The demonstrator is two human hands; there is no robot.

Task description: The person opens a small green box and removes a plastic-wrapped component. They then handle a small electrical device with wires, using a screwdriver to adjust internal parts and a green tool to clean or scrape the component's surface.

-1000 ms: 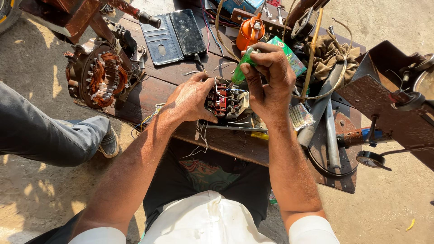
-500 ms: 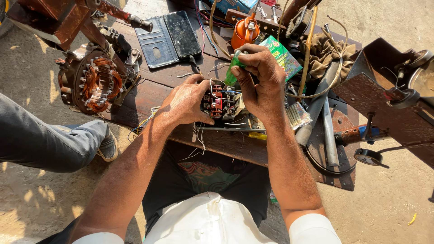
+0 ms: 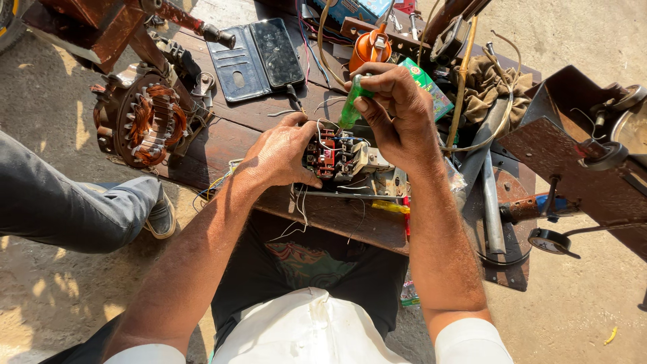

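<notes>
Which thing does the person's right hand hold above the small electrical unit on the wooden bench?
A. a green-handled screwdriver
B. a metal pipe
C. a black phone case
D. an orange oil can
A: the right hand is closed around a green-handled screwdriver, pointed down at the electrical unit, which the left hand steadies on the wooden bench.

wooden bench (image 3: 337,222) | phone case (image 3: 256,57) | switch unit (image 3: 340,158) | rag (image 3: 488,84)
</notes>
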